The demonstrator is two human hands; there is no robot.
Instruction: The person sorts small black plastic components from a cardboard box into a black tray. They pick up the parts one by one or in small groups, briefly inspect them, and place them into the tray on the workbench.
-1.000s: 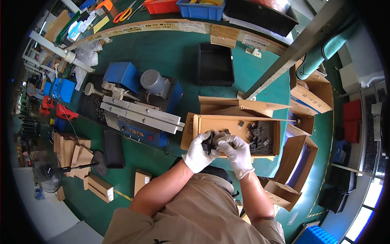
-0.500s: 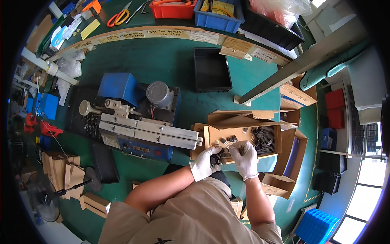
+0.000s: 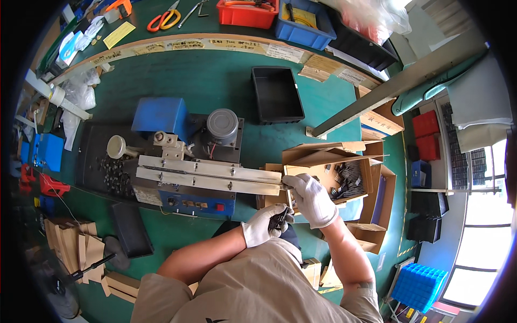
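My left hand (image 3: 259, 226), in a white glove, is curled around several small black electronic components with metal legs (image 3: 278, 220), held low in front of my body. My gloved right hand (image 3: 314, 203) pinches at the right-hand end of a long metal rail (image 3: 210, 175); anything between its fingertips is too small to make out. The rail lies across a blue bench machine (image 3: 207, 206) with a round grey motor (image 3: 222, 124). Partly behind my right hand, an open cardboard box (image 3: 368, 173) holds more black components (image 3: 348, 182), some in rows and some loose.
A black tray (image 3: 276, 119) lies beyond the box, beside a slanting metal post (image 3: 377, 94). Left of the machine, loose dark pieces (image 3: 114, 175) are scattered on a dark tray. Red (image 3: 246, 16) and blue bins (image 3: 304, 33) stand on the back shelf near scissors (image 3: 164, 19).
My right hand has left the components over the box and moved left and up to the rail's end. My left hand has dropped slightly toward my body, still holding its components.
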